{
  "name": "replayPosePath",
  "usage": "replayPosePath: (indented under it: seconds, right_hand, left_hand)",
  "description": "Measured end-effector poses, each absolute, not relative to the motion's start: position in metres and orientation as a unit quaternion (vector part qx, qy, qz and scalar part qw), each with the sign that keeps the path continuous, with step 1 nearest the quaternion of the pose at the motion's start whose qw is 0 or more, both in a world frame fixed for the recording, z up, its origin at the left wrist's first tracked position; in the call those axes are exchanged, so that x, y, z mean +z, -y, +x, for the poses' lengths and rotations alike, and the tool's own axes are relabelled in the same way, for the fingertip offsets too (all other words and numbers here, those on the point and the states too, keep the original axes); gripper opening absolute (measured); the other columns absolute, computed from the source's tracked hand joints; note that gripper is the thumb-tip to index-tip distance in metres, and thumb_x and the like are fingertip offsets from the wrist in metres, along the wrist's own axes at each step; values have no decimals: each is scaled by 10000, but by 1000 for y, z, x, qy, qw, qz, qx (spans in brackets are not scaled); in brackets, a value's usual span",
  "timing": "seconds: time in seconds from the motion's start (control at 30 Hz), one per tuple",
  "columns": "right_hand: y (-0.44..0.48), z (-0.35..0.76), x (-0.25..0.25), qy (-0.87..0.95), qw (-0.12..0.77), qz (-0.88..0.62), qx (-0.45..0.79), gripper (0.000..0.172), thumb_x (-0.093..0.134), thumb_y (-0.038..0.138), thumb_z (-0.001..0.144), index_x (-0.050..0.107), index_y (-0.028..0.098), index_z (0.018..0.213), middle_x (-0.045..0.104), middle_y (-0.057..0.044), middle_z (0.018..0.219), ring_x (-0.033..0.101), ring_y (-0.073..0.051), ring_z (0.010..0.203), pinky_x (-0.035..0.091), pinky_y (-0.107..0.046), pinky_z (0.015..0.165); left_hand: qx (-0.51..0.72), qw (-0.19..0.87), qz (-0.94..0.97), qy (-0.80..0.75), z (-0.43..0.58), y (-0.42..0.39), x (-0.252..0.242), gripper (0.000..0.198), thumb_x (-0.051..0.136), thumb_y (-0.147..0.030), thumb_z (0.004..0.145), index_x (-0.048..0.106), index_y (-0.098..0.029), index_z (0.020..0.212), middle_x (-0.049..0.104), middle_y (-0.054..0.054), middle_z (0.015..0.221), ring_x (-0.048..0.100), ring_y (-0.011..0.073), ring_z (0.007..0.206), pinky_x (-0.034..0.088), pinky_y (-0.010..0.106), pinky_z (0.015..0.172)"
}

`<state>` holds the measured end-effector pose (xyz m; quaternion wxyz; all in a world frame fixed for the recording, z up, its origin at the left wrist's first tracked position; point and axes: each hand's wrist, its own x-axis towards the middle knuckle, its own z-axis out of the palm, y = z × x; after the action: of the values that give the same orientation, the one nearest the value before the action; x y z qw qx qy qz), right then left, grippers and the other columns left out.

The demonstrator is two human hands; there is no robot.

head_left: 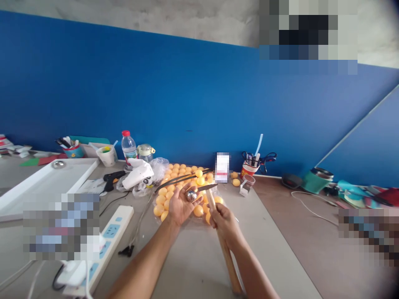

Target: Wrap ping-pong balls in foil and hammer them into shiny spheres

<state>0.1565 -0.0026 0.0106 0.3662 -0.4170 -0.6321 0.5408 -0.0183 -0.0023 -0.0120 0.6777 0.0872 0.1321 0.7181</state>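
A shiny silver ball point(191, 196) rests in my left hand point(182, 203), palm up with the fingers curled loosely around it. My right hand point(222, 218) grips the wooden handle point(229, 263) of a hammer close to its head. The dark hammer head point(207, 187) points left, just above and beside the ball, and no contact between them can be made out. Behind and under both hands lie several orange balls point(160, 200) in clear plastic on the grey table point(193, 265).
At the left are a white power strip point(120, 220), a black glue gun point(112, 179), a white tray point(90, 165) and a red-capped bottle point(128, 145). A cup of pens point(249, 168) and a teal cup point(316, 180) stand at the right, before a blue partition point(187, 95).
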Motion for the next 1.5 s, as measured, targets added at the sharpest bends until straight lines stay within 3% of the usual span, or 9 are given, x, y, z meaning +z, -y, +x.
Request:
replayPosePath:
  seconds: [0.37,0.5,0.67,0.8,0.97,1.13,1.27,1.5]
  right_hand:
    - [4,156,10,623,361,-424,550,269,515,447,823,549,180,822,437,74,484,377,-96,452,287,-227,486]
    - [6,154,11,633,329,-413,565,252,537,422,807,487,200,700,434,72,454,357,-88,431,277,-225,468]
    - [7,152,13,612,363,-420,564,207,502,398,809,492,196,765,435,79,476,382,-89,446,293,-220,483]
    - [9,150,12,641,309,-420,564,194,502,368,796,463,202,705,440,73,456,374,-87,428,277,-223,459]
    - [9,148,10,636,358,-419,540,194,471,381,826,460,205,743,437,81,478,372,-86,441,292,-217,473]
    - [6,148,4,644,326,-407,560,188,494,357,814,466,200,715,448,74,465,383,-87,432,295,-220,468]
    - [7,148,8,613,371,-420,556,196,495,382,814,464,204,739,448,77,479,383,-88,439,291,-219,471]
    - [6,149,9,615,367,-404,570,207,506,391,808,491,190,763,439,78,473,370,-84,435,290,-221,478]
  left_hand:
    - [727,668,73,-141,-22,0,-14,432,397,-441,943,694,-129,928,708,134,908,658,288,955,449,545,937]
    - [731,660,61,-161,-22,0,-11,388,424,-396,944,693,-117,936,708,132,883,669,247,896,474,492,926]
    - [730,663,57,-154,-20,-1,-11,496,325,-427,969,695,-102,906,706,154,874,670,264,944,492,467,918]
    - [733,663,63,-142,-20,-2,-14,452,367,-410,964,688,-94,920,706,160,897,661,255,974,506,417,912]
    - [739,657,59,-138,-20,-4,-15,453,353,-409,967,684,-103,930,701,153,880,662,261,963,501,452,925]
    - [736,659,64,-140,-19,-2,-14,442,340,-404,972,674,-114,951,702,146,920,659,252,989,518,412,893]
    - [731,665,72,-140,-19,-2,-14,463,325,-424,971,676,-121,963,706,145,909,663,267,972,504,466,917]
    - [726,669,69,-147,-16,0,-11,450,350,-418,964,681,-113,967,712,151,870,674,277,924,513,487,888]
